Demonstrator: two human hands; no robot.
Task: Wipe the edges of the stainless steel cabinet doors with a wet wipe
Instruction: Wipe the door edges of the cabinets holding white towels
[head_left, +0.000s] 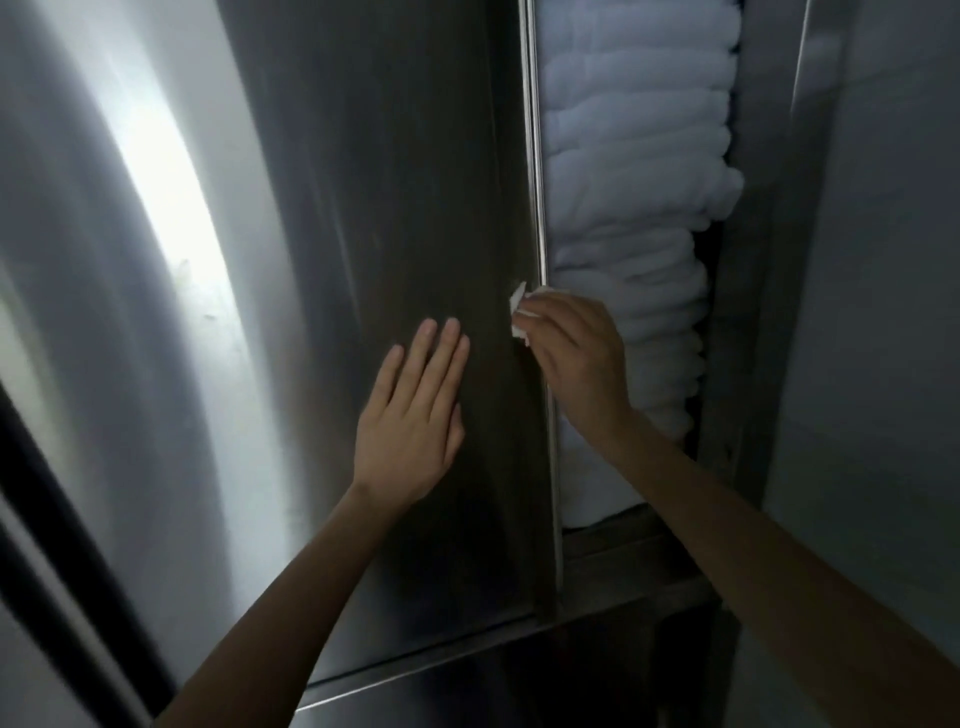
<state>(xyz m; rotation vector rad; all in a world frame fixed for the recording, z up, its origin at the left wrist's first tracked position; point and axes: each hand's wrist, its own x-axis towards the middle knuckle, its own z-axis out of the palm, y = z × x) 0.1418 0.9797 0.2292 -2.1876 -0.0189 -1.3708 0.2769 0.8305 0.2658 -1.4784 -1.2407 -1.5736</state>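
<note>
A stainless steel cabinet door (395, 218) fills the middle of the head view, its right vertical edge (535, 156) running top to bottom. My left hand (410, 410) lies flat on the door face with fingers straight, just left of that edge. My right hand (574, 353) grips a small white wet wipe (519, 306) and holds it against the door's right edge at mid height. Most of the wipe is hidden under my fingers.
Behind the door edge, a tall stack of folded white towels (634, 182) fills the open cabinet, resting on a shelf (623, 535). A steel frame post (769, 260) and grey wall stand to the right. A bright reflection glares on the curved steel panel (166, 208) at left.
</note>
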